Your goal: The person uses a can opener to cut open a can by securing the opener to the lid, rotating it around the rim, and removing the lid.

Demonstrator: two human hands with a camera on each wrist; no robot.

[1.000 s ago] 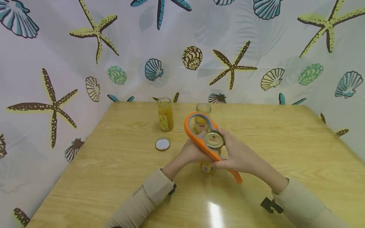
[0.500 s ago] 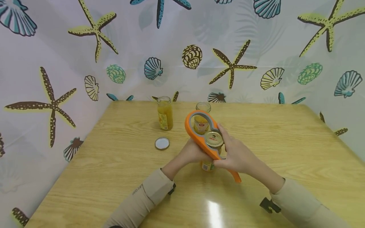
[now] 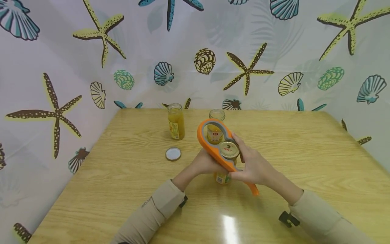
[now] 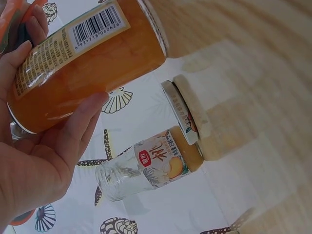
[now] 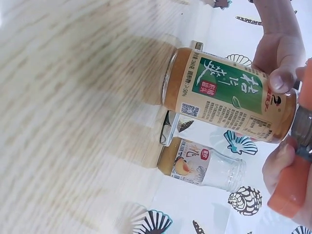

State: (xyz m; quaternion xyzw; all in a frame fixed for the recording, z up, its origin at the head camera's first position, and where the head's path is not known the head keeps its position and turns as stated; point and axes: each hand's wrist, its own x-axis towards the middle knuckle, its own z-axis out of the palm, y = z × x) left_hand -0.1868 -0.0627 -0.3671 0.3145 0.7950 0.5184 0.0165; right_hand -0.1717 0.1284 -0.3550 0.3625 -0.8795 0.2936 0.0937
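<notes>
A glass jar (image 5: 226, 95) of orange-coloured fruit, with a green and cream label, stands on the wooden table. My left hand (image 3: 208, 163) grips its body, fingers wrapped round the glass in the left wrist view. On top is a gold lid (image 3: 229, 149), lying in the smaller opening of an orange and grey jar opener (image 3: 213, 151). With thumb and fingers, my right hand (image 3: 256, 166) holds the opener, its forefinger along the far side of the lid. Much of the jar is hidden by both hands in the head view.
Behind the hands stands a lidless peach jar (image 4: 158, 163), with a lid (image 4: 180, 112) close to it. Farther left is another lidless jar (image 3: 176, 123) of yellow fruit, and a loose lid (image 3: 173, 154) lies white side up. A patterned cloth (image 3: 195, 57) closes off the back.
Hands, jar and opener hold nearly the same place. The right hand's fingers have shifted very slightly at the lid, and the head view has drifted a little.
</notes>
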